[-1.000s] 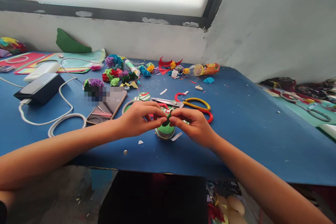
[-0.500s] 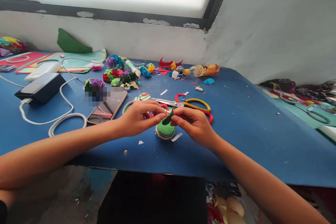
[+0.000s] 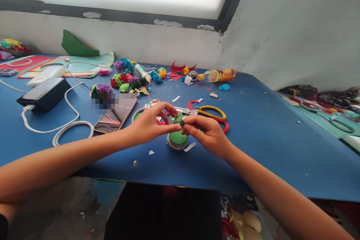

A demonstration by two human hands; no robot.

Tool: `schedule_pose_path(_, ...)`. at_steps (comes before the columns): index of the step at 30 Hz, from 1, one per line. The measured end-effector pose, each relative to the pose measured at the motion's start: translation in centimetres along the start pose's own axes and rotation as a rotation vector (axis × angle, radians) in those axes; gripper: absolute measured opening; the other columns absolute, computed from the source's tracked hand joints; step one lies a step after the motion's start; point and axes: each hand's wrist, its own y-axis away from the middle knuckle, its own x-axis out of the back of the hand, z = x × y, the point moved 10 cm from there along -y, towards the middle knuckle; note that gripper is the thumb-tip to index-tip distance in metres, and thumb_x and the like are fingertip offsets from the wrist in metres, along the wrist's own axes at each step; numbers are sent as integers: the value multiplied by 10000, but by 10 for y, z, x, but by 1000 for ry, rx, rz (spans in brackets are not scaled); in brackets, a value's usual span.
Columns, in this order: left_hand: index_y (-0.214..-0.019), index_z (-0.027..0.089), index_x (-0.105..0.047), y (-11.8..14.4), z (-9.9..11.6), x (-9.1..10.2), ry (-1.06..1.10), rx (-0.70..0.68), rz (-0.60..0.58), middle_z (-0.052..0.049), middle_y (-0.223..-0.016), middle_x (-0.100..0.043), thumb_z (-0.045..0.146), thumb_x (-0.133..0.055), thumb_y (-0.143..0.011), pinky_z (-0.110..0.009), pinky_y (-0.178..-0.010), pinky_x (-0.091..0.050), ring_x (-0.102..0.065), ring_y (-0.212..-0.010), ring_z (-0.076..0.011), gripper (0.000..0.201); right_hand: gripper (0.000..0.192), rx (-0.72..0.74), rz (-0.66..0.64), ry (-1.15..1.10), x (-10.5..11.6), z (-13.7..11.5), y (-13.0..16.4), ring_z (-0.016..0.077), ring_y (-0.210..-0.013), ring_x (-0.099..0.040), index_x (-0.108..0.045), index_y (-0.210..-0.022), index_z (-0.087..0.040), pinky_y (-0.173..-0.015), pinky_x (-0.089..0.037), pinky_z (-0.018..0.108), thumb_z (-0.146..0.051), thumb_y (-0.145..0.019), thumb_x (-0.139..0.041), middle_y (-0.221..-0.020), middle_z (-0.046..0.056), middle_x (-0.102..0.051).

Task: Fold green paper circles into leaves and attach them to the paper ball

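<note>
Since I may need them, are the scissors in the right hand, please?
No, the scissors lie on the table; the right hand pinches a dark green piece.

On the phone [image 3: 116, 117], a blurred first digit, then "3:46".

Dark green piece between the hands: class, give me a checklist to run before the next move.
1. Dark green piece pinched by the right hand: ok.
2. Left hand gripping it too: cannot tell; any contact is unclear.
3. Scissors clear of the left hand: cannot tell; the blades are partly hidden behind it.
4. Table free of scraps: not ok; a white strip lies beside the light green round thing.
5. Bottle upright: not ok; it lies on its side.
</note>
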Motion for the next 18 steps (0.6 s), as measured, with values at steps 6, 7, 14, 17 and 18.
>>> schedule_pose_path(6, -920, 141, -557, -2, -12, -21, 242, 131, -187, 4, -745, -568, 421, -650, -719, -142, -470, -453, -540, -612, -66, 357, 112, -15, 36, -4, 4, -2, 0, 99, -646, -585, -589, -833, -158, -608, -499, 226, -263, -806, -561, -729, 24, -615)
schedule_pose_path(7, -861, 134, -572, -1, -11, -23, 267, 129, -203, 12, -704, -565, 413, -635, -736, -138, -470, -450, -536, -591, -60, 311, 116, -22, 42, 1, 5, -1, 0, 99, -644, -583, -589, -828, -157, -606, -499, 228, -268, -806, -559, -734, 26, -615)
schedule_pose_path(14, -804, 116, -606, 1, -10, -18, 221, 116, -135, 24, -625, -547, 360, -652, -728, -128, -460, -440, -509, -552, -51, 260, 166, -48, -20, 37, -1, 2, -2, 107, -709, -599, -598, -883, -162, -631, -497, 217, -289, -776, -606, -816, 30, -639)
schedule_pose_path(17, -818, 117, -597, 2, -9, -21, 203, 107, -160, 27, -630, -539, 355, -640, -741, -128, -468, -447, -524, -574, -58, 254, 152, -54, -42, 34, -4, 2, -2, 109, -701, -597, -607, -852, -155, -625, -490, 212, -290, -781, -605, -784, 27, -642)
schedule_pose_path(18, -826, 119, -595, 3, -8, -22, 208, 104, -176, 25, -636, -543, 359, -635, -747, -129, -473, -451, -534, -583, -61, 256, 147, -56, -38, 34, -3, 2, -2, 108, -692, -592, -608, -838, -153, -620, -487, 212, -291, -786, -599, -772, 27, -639)
